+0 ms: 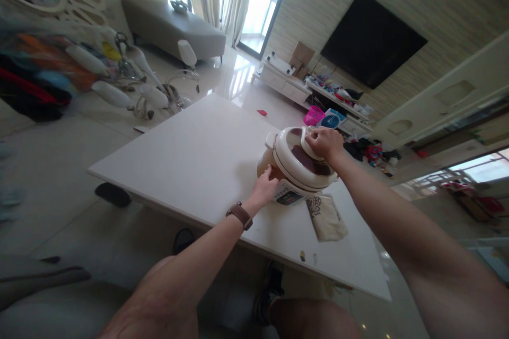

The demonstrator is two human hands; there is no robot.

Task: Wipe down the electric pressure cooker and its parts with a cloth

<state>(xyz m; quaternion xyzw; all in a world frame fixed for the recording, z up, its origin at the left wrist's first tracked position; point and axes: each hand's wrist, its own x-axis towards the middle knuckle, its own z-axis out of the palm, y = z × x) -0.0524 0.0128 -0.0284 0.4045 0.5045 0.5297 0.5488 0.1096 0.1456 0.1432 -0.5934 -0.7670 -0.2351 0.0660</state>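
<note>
An electric cooker (274,166) with a tan body, a cream rim and a front control panel stands on the white table (178,153). Its lid (296,156), cream-edged with a dark see-through middle, sits on top. My right hand (326,144) is closed around the lid's cream handle. Against the cooker's lower left side rests my left hand (265,186), a finger stretched out along the body; its other fingers are partly hidden. A folded beige cloth (328,219) with a dark pattern lies just right of the control panel.
Small yellow-and-black (303,255) and clear items lie near the table's front edge. Chandelier parts (151,97) spread over the floor at left. Beyond are a grey bench (175,28), a cluttered TV cabinet (282,84) and a pink basket (314,115).
</note>
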